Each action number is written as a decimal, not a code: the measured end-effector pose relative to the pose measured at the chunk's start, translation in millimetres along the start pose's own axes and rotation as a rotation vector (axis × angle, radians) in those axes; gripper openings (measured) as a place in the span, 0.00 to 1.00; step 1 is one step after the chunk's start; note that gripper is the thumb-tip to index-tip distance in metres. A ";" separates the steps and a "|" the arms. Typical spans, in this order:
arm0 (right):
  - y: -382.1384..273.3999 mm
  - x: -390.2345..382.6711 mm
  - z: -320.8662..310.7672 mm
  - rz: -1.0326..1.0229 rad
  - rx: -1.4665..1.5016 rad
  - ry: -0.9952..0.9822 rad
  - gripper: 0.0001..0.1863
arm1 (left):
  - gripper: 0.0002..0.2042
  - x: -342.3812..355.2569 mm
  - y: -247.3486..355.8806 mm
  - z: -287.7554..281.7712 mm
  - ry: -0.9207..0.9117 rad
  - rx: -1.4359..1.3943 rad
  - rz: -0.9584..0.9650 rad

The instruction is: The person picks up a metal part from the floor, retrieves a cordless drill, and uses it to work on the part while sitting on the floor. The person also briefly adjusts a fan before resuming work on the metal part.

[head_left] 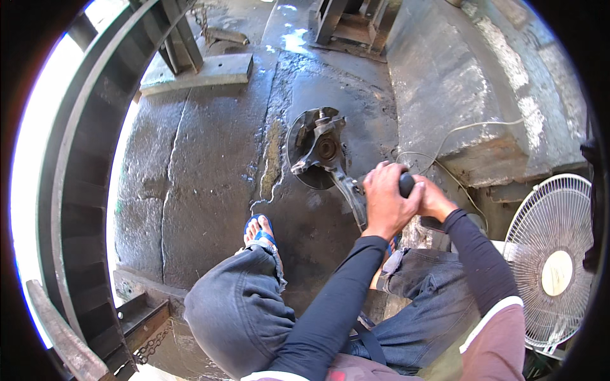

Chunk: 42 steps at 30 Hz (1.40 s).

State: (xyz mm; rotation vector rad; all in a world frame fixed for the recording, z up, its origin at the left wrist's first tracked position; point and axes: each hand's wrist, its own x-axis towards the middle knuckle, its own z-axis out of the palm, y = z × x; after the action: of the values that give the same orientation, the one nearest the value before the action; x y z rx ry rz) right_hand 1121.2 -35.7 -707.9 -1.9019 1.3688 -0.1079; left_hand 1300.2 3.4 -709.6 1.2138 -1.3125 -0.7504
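Note:
A greasy steering knuckle (326, 147) with its round hub and a dark dust shield (298, 145) sits on the wet floor ahead of me. Its long arm (349, 195) reaches toward my hands. Just right of that arm, my left hand (389, 198) is closed round a black, round-ended object (406, 185), likely a tool; its kind is hidden by my fingers. My right hand (434, 199) closes on the same object from the right, its fingers partly out of sight. Whether the object touches the knuckle cannot be made out.
A pale cable (470, 124) loops from the concrete block (445, 82) down behind my hands. To the right stands a fan (551, 267). A steel beam (79, 178) curves along the left, with a metal-footed post (210, 73) beyond. My sandalled foot (260, 230) rests near the knuckle.

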 end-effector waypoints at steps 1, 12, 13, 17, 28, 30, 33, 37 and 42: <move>-2.3 2.7 -7.4 0.058 -0.044 -0.032 0.17 | 0.18 3.4 -2.1 5.2 0.012 -0.056 -0.032; -10.1 -15.3 -5.3 0.154 -0.228 -0.041 0.20 | 0.14 -10.8 -6.5 29.7 0.040 -0.038 -0.178; -8.4 -20.5 2.6 0.074 -0.164 0.022 0.21 | 0.11 -14.4 -7.6 30.4 0.129 -0.045 -0.140; 3.5 -23.8 20.2 0.141 -0.341 -0.055 0.22 | 0.09 -25.4 -13.2 30.4 0.130 -0.062 -0.164; -27.4 -3.8 27.8 0.238 -0.352 0.023 0.22 | 0.07 -13.9 -24.6 18.9 0.167 -0.080 -0.195; -18.3 -8.8 37.1 0.285 -0.300 0.032 0.24 | 0.08 -16.2 -24.8 16.2 0.145 -0.061 -0.180; 8.1 -15.5 63.4 0.208 -0.242 0.068 0.27 | 0.08 -21.1 -26.0 12.4 0.093 -0.036 -0.149; 39.1 -25.1 85.0 0.359 -0.264 -0.049 0.31 | 0.08 -22.8 -31.5 8.4 0.040 -0.026 -0.119; 58.7 -18.2 96.9 0.140 -0.229 -0.008 0.29 | 0.08 -18.0 -35.4 6.0 -0.007 -0.035 -0.127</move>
State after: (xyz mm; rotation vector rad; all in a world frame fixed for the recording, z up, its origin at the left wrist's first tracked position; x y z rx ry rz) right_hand 1114.9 24.2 -805.6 -1.9803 1.5599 0.1307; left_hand 1298.9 9.6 -749.3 1.2768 -1.2311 -0.8654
